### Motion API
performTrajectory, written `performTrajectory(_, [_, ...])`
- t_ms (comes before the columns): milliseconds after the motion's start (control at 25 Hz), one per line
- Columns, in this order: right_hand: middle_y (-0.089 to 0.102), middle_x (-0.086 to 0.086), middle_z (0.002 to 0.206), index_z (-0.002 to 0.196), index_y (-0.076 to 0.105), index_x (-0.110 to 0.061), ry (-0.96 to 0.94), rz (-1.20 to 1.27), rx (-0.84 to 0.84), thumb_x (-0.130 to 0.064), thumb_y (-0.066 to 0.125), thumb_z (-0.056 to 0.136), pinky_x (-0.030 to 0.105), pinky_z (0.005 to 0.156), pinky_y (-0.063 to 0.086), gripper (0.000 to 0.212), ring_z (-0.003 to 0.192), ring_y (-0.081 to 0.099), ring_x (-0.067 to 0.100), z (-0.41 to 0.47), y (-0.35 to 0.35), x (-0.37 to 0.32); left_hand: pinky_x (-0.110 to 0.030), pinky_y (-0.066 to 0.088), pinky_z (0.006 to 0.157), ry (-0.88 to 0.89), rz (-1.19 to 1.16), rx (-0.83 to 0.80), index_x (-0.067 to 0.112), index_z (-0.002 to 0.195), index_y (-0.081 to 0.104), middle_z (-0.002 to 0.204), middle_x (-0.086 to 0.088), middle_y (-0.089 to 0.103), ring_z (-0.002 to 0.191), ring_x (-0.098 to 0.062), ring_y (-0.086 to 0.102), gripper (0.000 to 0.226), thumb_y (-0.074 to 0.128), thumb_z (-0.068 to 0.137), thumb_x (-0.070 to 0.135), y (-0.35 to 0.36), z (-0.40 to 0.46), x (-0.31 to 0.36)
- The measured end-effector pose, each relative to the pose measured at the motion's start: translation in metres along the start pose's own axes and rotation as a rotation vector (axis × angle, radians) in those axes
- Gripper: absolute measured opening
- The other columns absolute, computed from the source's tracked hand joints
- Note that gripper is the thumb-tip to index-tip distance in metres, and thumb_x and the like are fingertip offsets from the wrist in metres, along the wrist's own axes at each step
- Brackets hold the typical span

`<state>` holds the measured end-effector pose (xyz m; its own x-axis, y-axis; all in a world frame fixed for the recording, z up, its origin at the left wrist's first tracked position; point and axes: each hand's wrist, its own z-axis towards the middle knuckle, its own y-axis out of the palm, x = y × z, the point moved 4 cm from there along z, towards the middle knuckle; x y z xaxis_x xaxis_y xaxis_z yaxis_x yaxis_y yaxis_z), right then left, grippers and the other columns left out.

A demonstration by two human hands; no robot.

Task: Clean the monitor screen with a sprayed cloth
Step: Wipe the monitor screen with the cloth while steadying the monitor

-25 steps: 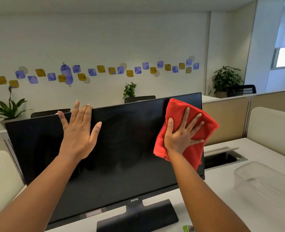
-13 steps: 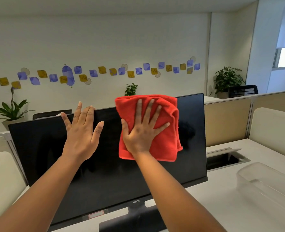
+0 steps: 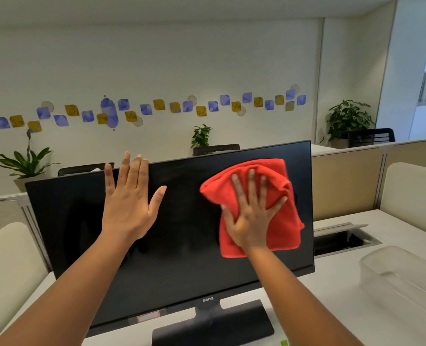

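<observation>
A black monitor (image 3: pixel 182 245) stands on the white desk, its dark screen facing me. My right hand (image 3: pixel 250 216) presses a red cloth (image 3: pixel 279 236) flat against the upper right part of the screen, fingers spread. My left hand (image 3: pixel 129 201) lies flat on the upper left-centre of the screen with straight fingers reaching the top edge. The monitor's black stand (image 3: pixel 212 323) shows at the bottom.
A clear plastic bin (image 3: pixel 406 278) sits on the desk (image 3: pixel 332 295) at the right. An open cable hatch (image 3: pixel 344 238) lies behind the monitor's right edge. Beige partitions (image 3: pixel 347 181) and potted plants stand beyond. A small green item (image 3: pixel 284 342) peeks in at the bottom edge.
My right hand swept the red cloth from the screen's right edge to the centre, then back toward the right. My left hand stayed flat on the screen.
</observation>
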<state>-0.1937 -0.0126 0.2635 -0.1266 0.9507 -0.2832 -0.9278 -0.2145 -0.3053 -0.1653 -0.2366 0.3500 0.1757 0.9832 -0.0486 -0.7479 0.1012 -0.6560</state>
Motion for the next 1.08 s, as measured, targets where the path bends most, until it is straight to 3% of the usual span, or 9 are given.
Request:
performTrajectory(160, [0.010, 0.003, 0.157, 0.143, 0.007, -0.036, 0.544, 0.167, 0.050, -0.061, 0.021, 0.082, 0.077, 0.101, 0.004, 0.067, 0.144, 0.003, 0.025, 0.036, -0.007, 0.049, -0.032, -0.020, 0.112, 0.006, -0.012, 0.011, 0.011, 0.144, 0.006, 0.156, -0.007, 0.007, 0.139, -0.014, -0.017, 0.076, 0.008, 0.084, 0.058, 0.003, 0.001, 0.001])
performTrajectory(240, [0.006, 0.004, 0.157, 0.146, 0.006, -0.032, 0.629, 0.178, 0.064, -0.063, 0.014, 0.083, 0.076, 0.101, 0.004, 0.070, 0.144, 0.000, 0.027, 0.049, -0.007, 0.047, -0.031, -0.021, 0.111, 0.013, -0.018, 0.024, 0.011, 0.144, 0.007, 0.156, -0.006, 0.008, 0.139, -0.014, -0.016, 0.076, 0.008, 0.084, 0.058, 0.003, 0.002, 0.001])
performTrajectory(400, [0.010, 0.008, 0.156, 0.146, 0.011, -0.026, 0.524, 0.144, 0.032, -0.062, 0.017, 0.084, 0.074, 0.102, 0.002, 0.072, 0.144, 0.004, 0.032, 0.051, -0.002, 0.007, -0.026, -0.028, 0.107, 0.007, -0.028, 0.048, 0.011, 0.144, 0.009, 0.155, -0.006, 0.010, 0.139, -0.013, -0.016, 0.078, 0.005, 0.083, 0.059, 0.002, 0.000, 0.000])
performTrajectory(680, [0.017, 0.012, 0.155, 0.145, 0.015, -0.025, 0.271, 0.129, -0.010, -0.061, 0.029, 0.085, 0.071, 0.101, -0.006, 0.071, 0.141, 0.005, 0.033, 0.031, 0.005, -0.057, -0.033, -0.028, 0.107, 0.029, -0.013, 0.042, 0.017, 0.144, -0.001, 0.156, -0.001, 0.003, 0.138, -0.007, -0.015, 0.073, 0.002, 0.083, 0.058, 0.000, -0.005, -0.019])
performTrajectory(880, [0.015, 0.012, 0.155, 0.146, 0.017, -0.024, 0.311, 0.098, -0.009, -0.061, 0.028, 0.085, 0.073, 0.101, -0.002, 0.072, 0.142, 0.005, 0.034, 0.034, -0.001, -0.024, -0.045, -0.013, 0.112, -0.244, -0.031, 0.102, 0.015, 0.144, -0.003, 0.156, -0.003, -0.002, 0.142, -0.016, -0.010, 0.070, 0.015, 0.086, 0.049, 0.001, -0.032, -0.077])
performTrajectory(1000, [0.017, 0.014, 0.154, 0.145, 0.018, -0.023, 0.277, 0.087, 0.007, -0.061, 0.028, 0.086, 0.073, 0.100, -0.003, 0.071, 0.141, 0.006, 0.035, 0.029, -0.002, -0.034, -0.047, -0.013, 0.111, -0.299, -0.071, 0.036, 0.014, 0.144, -0.002, 0.156, -0.003, -0.004, 0.143, -0.018, -0.008, 0.069, 0.014, 0.087, 0.048, 0.000, -0.042, -0.099])
performTrajectory(1080, [0.018, 0.015, 0.154, 0.145, 0.019, -0.022, 0.230, 0.169, -0.070, -0.061, 0.029, 0.085, 0.073, 0.099, -0.003, 0.072, 0.141, 0.007, 0.037, 0.010, 0.016, -0.106, -0.048, -0.010, 0.112, -0.368, -0.041, 0.018, 0.014, 0.145, 0.003, 0.156, -0.004, 0.001, 0.143, -0.019, -0.002, 0.067, 0.017, 0.089, 0.048, -0.019, -0.066, -0.156])
